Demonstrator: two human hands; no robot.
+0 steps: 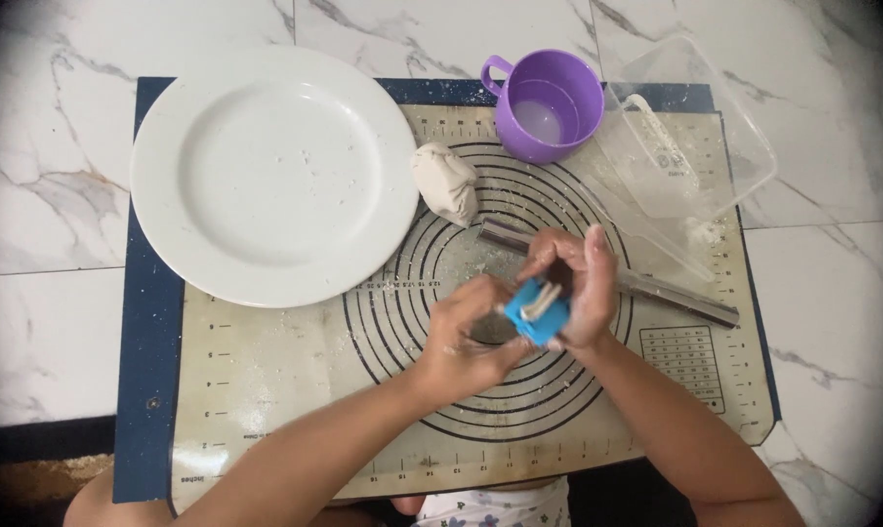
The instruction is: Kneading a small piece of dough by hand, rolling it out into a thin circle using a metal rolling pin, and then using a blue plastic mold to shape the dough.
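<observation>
Head view: both hands met over baking mat (266, 381).
Right hand (580, 288): gripped blue mould (537, 312).
Left hand (466, 337): fingers pinched mould's edge.
Nearby: dough ball (446, 182), rolling pin (676, 296).

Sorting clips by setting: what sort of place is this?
Probably a home kitchen worktop: a ringed baking mat on marble, with a dough lump, a metal rolling pin and a white plate.

bright, even daylight | soft shadows | corners dark — fisheye bend

Small blue mould (538, 310), dough-smeared, mid-air
</observation>
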